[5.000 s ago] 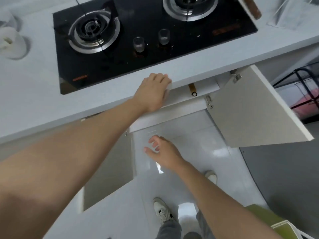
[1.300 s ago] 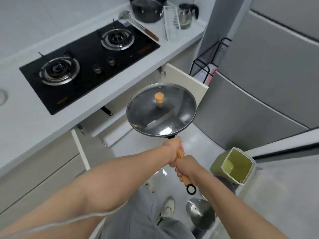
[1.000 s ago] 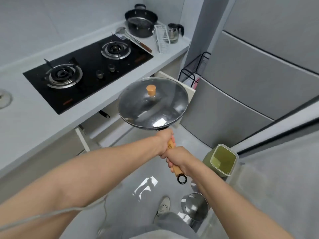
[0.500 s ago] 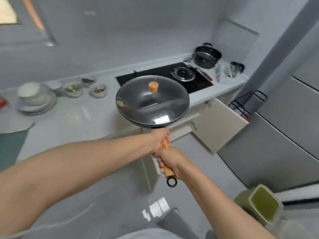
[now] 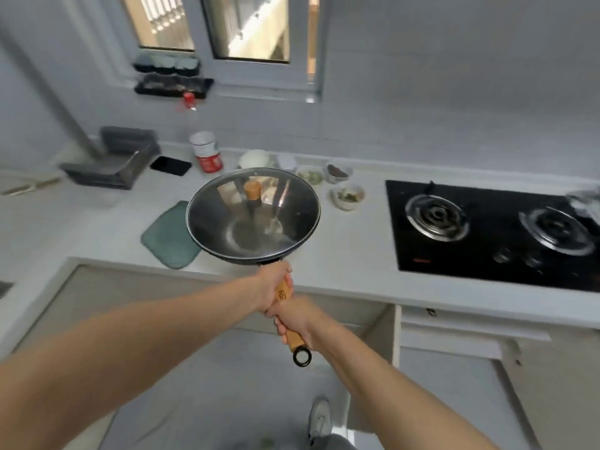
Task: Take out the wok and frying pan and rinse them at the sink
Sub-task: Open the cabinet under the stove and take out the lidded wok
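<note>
I hold a dark wok (image 5: 227, 251) level in the air over the front of the white counter (image 5: 350, 254). A glass lid (image 5: 253, 219) with a wooden knob covers it. Both hands grip its wooden handle: my left hand (image 5: 271, 285) close to the wok's rim, my right hand (image 5: 297, 318) just behind it, near the black hanging ring at the handle's end. No frying pan shows. A sliver of what may be the sink (image 5: 5, 287) lies at the far left edge.
A teal mat (image 5: 165, 235) lies on the counter under the wok's left side. Several small bowls (image 5: 347, 196), a red-and-white can (image 5: 206, 152) and a black phone (image 5: 170, 165) stand behind. The black gas hob (image 5: 487, 232) is at the right. A cabinet below stands open (image 5: 394, 336).
The cabinet was opened and the lidded wok taken out with both hands. Over the last second I have turned left with it, from the hob end toward the window and the counter's left part.
</note>
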{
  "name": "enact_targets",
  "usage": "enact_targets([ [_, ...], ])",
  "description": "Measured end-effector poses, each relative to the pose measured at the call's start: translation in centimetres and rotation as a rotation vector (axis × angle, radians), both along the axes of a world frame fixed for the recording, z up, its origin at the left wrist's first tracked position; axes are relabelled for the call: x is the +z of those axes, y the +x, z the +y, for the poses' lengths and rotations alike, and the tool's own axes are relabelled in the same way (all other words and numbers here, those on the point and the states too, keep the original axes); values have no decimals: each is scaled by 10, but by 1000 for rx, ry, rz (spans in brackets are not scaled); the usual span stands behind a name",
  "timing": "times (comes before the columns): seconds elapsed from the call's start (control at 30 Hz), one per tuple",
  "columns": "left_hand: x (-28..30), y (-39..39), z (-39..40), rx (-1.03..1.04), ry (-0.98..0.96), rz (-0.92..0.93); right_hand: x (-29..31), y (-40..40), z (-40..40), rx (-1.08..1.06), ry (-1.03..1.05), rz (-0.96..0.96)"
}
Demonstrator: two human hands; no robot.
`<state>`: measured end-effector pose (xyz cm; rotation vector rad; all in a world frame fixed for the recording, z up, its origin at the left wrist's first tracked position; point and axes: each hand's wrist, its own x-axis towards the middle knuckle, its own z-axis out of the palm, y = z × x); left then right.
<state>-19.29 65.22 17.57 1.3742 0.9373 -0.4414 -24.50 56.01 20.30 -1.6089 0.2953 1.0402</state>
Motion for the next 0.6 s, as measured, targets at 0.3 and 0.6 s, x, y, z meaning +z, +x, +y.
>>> enact_targets([
  [0.3,-27,34,113,266,5,26,-27,67,102,268,-81,-4],
  [0.6,-63,65,200,352,-79,79,-65,104,189,331,-162,12],
])
